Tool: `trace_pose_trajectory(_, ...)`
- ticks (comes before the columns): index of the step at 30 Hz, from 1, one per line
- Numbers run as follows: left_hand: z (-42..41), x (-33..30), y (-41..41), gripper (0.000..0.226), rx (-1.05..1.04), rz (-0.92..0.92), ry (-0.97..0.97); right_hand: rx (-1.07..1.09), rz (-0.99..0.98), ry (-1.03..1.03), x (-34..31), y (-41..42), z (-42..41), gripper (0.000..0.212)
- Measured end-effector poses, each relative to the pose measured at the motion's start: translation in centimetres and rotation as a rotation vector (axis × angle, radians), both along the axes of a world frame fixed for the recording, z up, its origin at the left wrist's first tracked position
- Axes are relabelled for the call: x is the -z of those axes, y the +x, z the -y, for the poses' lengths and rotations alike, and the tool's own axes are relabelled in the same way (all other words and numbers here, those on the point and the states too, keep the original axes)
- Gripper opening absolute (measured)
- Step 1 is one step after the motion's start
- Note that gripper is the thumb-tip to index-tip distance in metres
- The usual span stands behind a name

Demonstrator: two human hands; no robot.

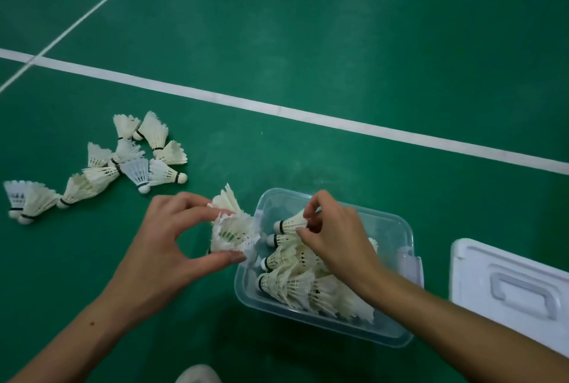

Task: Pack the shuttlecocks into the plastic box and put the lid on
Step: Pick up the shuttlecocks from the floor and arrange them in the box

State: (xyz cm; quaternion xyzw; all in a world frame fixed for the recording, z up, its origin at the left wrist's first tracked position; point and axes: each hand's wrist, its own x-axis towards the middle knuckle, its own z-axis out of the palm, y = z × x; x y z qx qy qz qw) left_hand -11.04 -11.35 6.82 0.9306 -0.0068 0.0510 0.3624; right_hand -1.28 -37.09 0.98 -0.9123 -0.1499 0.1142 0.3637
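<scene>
Pinching a shuttlecock (291,224) with your right hand (334,239) over the box (397,341), you keep your left hand's (172,238) bunch (232,230) ready alongside.

lid (508,284): cut by right edge | box (397,338) shuttlecocks (295,287): partly behind right hand (335,238)

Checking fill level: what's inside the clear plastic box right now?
The clear plastic box holds a layer of white feather shuttlecocks lying on their sides, and the right hand is pinching one there. That hand and forearm cover the box's right part, so no count.
</scene>
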Motion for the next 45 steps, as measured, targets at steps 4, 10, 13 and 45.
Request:
trace_pose_trajectory(4,0.2,1.1,0.0,0.06,0.019,-0.022,0.035,-0.009,-0.034,-0.032,1.8,0.1,-1.6,0.033)
trace_pose_trajectory(10,0.6,1.7,0.8,0.061,0.07,-0.025,0.079,0.029,-0.045,0.053,3.5,0.7,-3.0,0.04)
trace_pose_trajectory(13,0.8,1.7,1.2,0.063,0.096,-0.02,0.092,0.022,-0.087,0.089,3.6,0.6,-3.0,0.042)
trace_pose_trajectory(45,1.7,-0.2,5.2,0.054,0.411,-0.159,0.023,-0.089,0.231,0.114,-0.9,0.3,5.2,0.026)
